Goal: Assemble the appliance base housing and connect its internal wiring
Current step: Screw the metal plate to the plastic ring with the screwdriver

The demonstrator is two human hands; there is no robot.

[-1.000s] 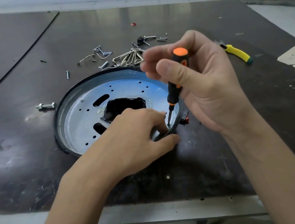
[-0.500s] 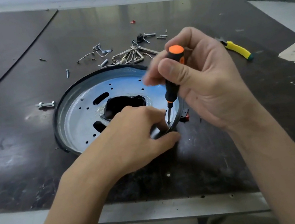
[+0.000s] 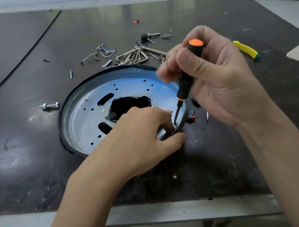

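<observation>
Right hand (image 3: 216, 82): grip curled round the screwdriver (image 3: 185, 83), tip down inside the housing (image 3: 85, 114) rim.
Left hand (image 3: 140, 134): grip pinching that rim on the counter (image 3: 231, 159).

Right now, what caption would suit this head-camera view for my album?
Right hand sets a black-and-orange screwdriver against the round silvery metal base plate while the left hand grips its rim.
</observation>
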